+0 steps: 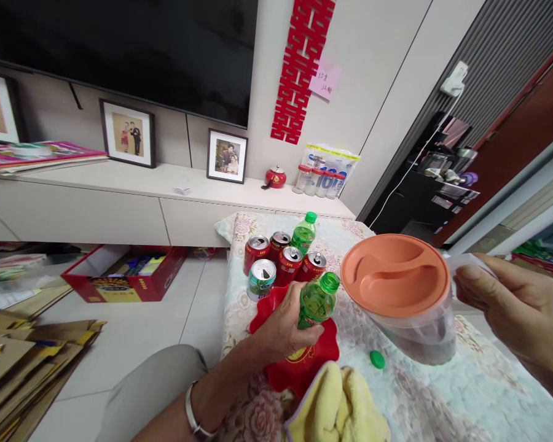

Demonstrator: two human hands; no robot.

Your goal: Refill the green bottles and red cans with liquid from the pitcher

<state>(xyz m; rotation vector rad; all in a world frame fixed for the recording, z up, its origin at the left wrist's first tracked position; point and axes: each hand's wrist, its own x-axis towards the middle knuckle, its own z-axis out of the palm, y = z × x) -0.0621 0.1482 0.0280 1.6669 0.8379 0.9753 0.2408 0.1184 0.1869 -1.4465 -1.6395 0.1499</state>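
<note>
My left hand (283, 322) is closed around a green plastic bottle (317, 301), uncapped and slightly tilted, above a red scalloped tray (325, 362). In my right hand (516, 301) is the handle of a clear plastic pitcher (415, 337) with an orange lid (396, 270). The pitcher is tipped toward the bottle, its lid close to the bottle's mouth. I cannot tell whether any liquid is flowing. A loose green cap (376, 359) lies on the cloth below the pitcher. Nearest me is a folded yellow towel (338, 408).
Several drink cans (261, 279) and a capped green bottle (304, 232) stand behind the tray on the floral tablecloth (239, 307). Beyond is a white cabinet (184, 181) with framed photos and jars. A red box (124, 276) and flattened cardboard (23, 362) lie on the floor at left.
</note>
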